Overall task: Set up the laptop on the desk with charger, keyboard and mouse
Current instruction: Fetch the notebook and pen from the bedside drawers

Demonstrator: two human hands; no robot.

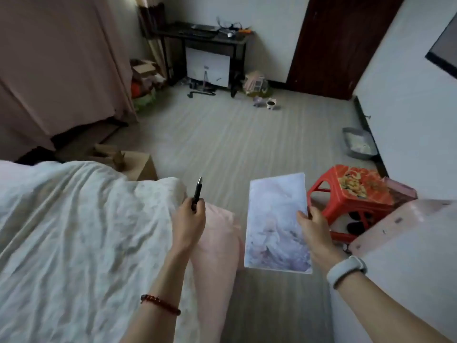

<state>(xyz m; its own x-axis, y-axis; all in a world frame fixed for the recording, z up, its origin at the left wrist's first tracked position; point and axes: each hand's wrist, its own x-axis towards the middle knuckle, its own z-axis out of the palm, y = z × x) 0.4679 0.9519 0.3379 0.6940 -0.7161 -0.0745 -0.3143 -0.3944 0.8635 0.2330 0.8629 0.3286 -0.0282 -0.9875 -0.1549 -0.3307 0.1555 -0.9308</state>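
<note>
My left hand [189, 222] grips a black pen [197, 191] that points up and away. My right hand [315, 226] pinches the right edge of a pale marbled notebook [274, 219], held flat over the floor. Far across the room stands a dark desk [237, 42] against the back wall. On it lie a flat dark device that looks like a laptop or keyboard [204, 28] and a tangle of cables [230, 27]; the distance blurs their details. No mouse can be made out.
A bed with a rumpled white cover [74, 231] fills the left. A red plastic stool [351, 194] stands at right, a grey litter tray [358, 146] beyond it. Cardboard boxes [138, 167], small toys [265, 102] and a dark door [333, 45] border the bare floor between.
</note>
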